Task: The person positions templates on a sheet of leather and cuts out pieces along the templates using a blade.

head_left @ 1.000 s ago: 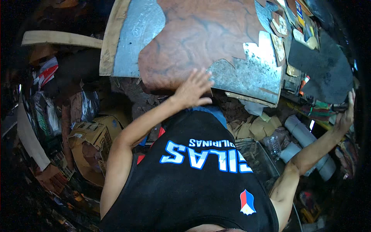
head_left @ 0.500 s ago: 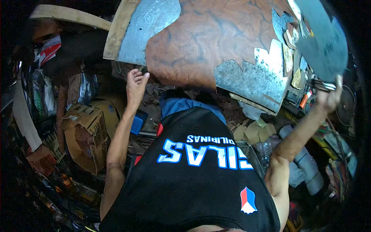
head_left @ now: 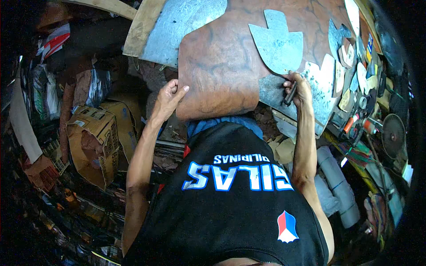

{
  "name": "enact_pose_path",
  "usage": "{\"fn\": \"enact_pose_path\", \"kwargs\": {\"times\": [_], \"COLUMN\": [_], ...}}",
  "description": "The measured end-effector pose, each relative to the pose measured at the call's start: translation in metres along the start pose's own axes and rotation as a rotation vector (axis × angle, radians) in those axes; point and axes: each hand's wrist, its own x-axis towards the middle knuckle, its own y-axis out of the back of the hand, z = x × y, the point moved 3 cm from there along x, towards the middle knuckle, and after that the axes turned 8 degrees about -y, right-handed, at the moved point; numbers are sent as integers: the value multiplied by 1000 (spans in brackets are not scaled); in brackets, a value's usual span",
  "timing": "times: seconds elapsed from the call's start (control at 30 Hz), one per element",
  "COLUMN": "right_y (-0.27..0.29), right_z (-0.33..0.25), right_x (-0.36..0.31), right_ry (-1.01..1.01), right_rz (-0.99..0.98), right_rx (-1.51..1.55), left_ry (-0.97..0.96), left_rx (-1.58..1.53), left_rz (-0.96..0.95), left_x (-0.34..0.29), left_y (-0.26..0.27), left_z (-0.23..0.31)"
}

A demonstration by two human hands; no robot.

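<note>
A marbled brown leather sheet point(head_left: 213, 66) hangs over the near edge of the table. My left hand point(head_left: 170, 99) pinches its left edge between thumb and curled fingers. On the sheet lies a flat blue-grey pattern piece point(head_left: 278, 51), shield-shaped with a tab at its far end. My right hand point(head_left: 300, 90) is closed at the pattern's rounded near end, fingertips on its rim. A dark, slim rod-shaped tool point(head_left: 289, 94) juts from the same hand; its exact kind is unclear. Bare metal tabletop point(head_left: 306, 99) shows beside the leather.
Several small cut patterns point(head_left: 348, 80) crowd the table's right side, near an orange-bodied tool point(head_left: 350, 123) and a round disc point(head_left: 393, 135). A torn cardboard box point(head_left: 95, 146) stands at left below table level. Grey rolls point(head_left: 338, 184) lie at lower right.
My right hand has swung inward from the far right, bringing the raised pattern down onto the leather. My left hand now grips the leather's edge, and the sheet hangs farther toward me.
</note>
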Motion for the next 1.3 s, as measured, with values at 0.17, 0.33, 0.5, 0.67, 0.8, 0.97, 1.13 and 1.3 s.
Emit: {"fn": "enact_pose_path", "kwargs": {"times": [0.17, 0.33, 0.5, 0.67, 0.8, 0.97, 1.13, 1.3], "right_y": [2, 2, -10, -39, -50, -53, -55, -42], "right_z": [0, 0, -12, 22, 25, 20, 9, 13], "right_x": [0, 2, -4, -15, -17, -25, -32, -25], "right_ry": [21, 143, 187, 72, 79, 24, -16, 15], "right_rz": [-23, -21, -145, -130, -161, -156, -162, -191], "right_rx": [-17, 9, -8, -71, -127, -204, -412, -337], "left_ry": [-62, -41, -12, -75, -300, -828, -894, -857], "left_rx": [194, 314, 411, 763, 864, 1021, 1197, 1236], "left_rz": [-26, -4, 43, 82, 244, 29, -171, -229], "left_x": [7, 9, 8, 12, 28, 109, 149, 155], "left_y": [-1, 0, 8, 5, -9, -66, -90, -93], "left_z": [-5, -2, 0, 32, 75, 88, 80, 74]}}
